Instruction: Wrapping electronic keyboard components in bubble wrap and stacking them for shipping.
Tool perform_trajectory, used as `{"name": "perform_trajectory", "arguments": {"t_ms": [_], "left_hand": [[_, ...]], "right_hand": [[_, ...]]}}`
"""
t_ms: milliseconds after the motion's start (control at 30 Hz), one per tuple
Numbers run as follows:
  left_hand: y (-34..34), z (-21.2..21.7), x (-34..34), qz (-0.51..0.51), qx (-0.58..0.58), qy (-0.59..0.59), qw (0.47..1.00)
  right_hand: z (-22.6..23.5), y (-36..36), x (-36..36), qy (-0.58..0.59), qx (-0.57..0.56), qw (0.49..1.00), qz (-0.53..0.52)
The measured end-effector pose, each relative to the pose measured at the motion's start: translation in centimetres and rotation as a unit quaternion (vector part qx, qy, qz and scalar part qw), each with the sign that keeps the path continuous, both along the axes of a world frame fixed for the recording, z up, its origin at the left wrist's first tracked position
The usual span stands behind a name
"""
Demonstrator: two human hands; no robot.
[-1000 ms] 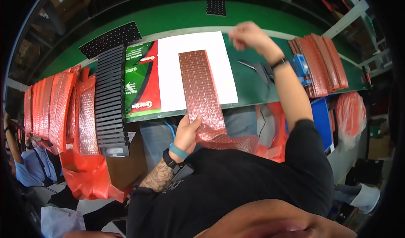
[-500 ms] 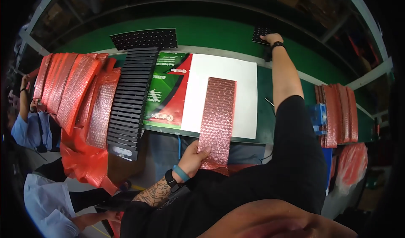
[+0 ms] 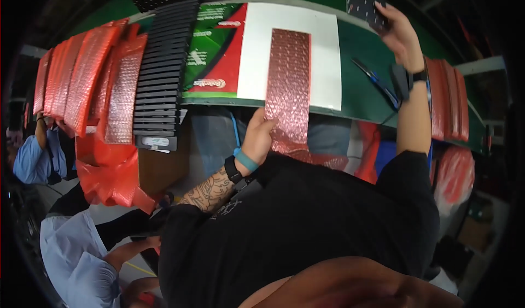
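My left hand (image 3: 257,136) has its fingers closed on the left edge of a red bubble-wrap pouch (image 3: 287,84), low down near the table's front edge. The pouch's upper part lies on a white sheet (image 3: 325,62), and its loose lower end hangs over the edge towards me. At the far right my right hand (image 3: 402,37) grips a black panel (image 3: 363,2) dotted with small light marks, fingers along its right edge. The panel's far end is cut off by the picture's top.
Left of the sheet lie a green-and-red printed board (image 3: 214,62), a column of black slats (image 3: 163,73) and several red bubble-wrap packs (image 3: 90,70). More packs (image 3: 445,97) stand at right. A slim blue tool (image 3: 376,81) lies on the green table. Another person (image 3: 76,259) is at lower left.
My right hand has come nearer from the far ledge with the black panel in its grip. The whole scene has shifted upward in view; my left hand still holds the pouch.
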State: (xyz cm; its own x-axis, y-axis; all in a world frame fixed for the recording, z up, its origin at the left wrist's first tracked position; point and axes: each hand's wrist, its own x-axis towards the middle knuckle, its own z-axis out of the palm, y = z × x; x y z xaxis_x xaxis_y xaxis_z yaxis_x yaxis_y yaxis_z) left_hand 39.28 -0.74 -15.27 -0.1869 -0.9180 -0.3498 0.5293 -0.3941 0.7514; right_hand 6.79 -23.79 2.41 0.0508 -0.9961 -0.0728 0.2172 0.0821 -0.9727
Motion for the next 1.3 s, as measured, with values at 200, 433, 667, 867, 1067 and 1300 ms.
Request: {"name": "perform_trajectory", "arguments": {"t_ms": [200,433,667,867,1067,1300], "left_hand": [[-0.1,-0.1,-0.6,0.023,-0.032,0.076,0.996],[0.9,0.2,-2.4,0.05,-0.058,0.109,0.991],[1.1,-0.2,-2.5,0.055,-0.058,0.114,0.99],[0.9,-0.3,-2.6,0.067,-0.033,0.118,0.99],[0.9,-0.6,-2.5,0.069,-0.036,0.134,0.988],[0.7,-0.5,-2.4,0.057,-0.03,0.143,0.988]], "right_hand": [[-7.9,16.3,8.7,0.083,-0.005,0.994,-0.073],[-11.3,21.3,15.0,0.053,0.003,0.996,-0.071],[-14.4,21.4,15.0,0.18,-0.038,0.98,-0.069],[-15.9,21.4,14.9,0.252,-0.064,0.96,-0.103],[-15.9,21.5,15.3,0.278,-0.08,0.95,-0.118],[-15.0,21.6,15.5,0.388,-0.121,0.905,-0.124]]}}
